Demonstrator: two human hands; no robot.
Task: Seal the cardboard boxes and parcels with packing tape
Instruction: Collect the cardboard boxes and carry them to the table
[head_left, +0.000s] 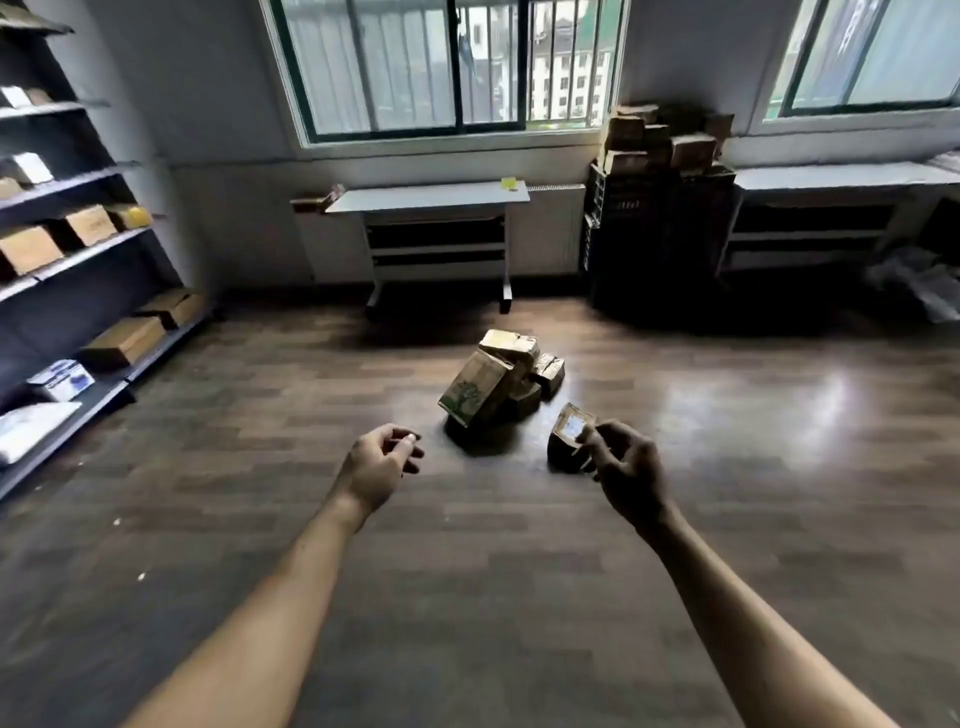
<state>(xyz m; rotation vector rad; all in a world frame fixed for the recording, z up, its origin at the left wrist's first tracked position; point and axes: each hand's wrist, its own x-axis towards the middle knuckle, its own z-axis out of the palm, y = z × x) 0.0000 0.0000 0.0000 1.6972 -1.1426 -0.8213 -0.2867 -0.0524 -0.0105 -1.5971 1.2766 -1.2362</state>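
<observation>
A pile of several small brown cardboard parcels lies on the wooden floor in the middle of the room. A separate small parcel with a pale label sits just right of the pile. My right hand is stretched out with curled fingers. Its fingertips overlap the near right edge of that parcel, and I cannot tell whether they grip it. My left hand reaches forward left of the pile with loosely curled fingers and holds no parcel. No tape roll shows.
Metal shelves with boxes line the left wall. A white desk stands under the window, with a second desk at the right. A dark crate stack topped with cartons stands between the desks.
</observation>
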